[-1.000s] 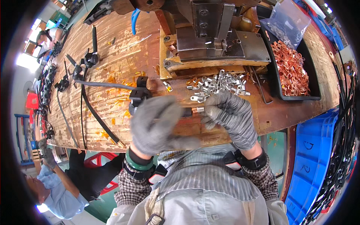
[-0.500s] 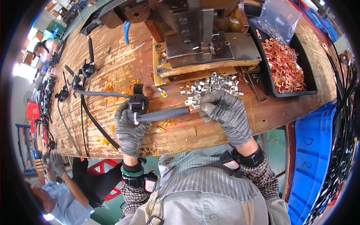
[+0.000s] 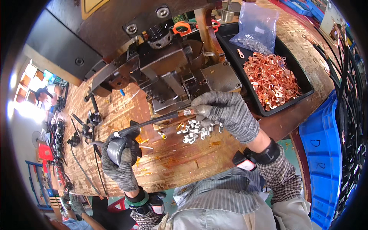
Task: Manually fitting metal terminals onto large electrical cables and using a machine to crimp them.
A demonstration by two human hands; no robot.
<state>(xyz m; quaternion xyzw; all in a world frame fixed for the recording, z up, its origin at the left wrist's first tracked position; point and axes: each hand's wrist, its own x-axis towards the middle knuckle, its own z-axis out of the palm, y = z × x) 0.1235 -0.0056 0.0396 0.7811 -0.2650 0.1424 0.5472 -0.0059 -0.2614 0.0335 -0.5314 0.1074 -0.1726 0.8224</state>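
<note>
Head view: the left hand (image 3: 119, 161), gloved, is wrapped around the connector end of a black cable (image 3: 153, 122) at 8 o'clock. The right hand (image 3: 226, 115) pinches the cable's copper-tipped end at center, just in front of the press (image 3: 168, 73). A pile of silver lugs (image 3: 193, 130) lies on the wooden counter (image 3: 172, 161) under the right hand. A black tray (image 3: 303, 82) of copper lugs (image 3: 272, 80) sits at 2 o'clock.

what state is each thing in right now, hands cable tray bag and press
left hand: gloved, gripping the connector end
right hand: gloved, pinching the cable tip at the press
black cable: stretched between both hands
silver lugs: loose pile on the bench
black tray: holds copper lugs
plastic bag: upright in the tray
press: nothing under its head that I can tell
</note>
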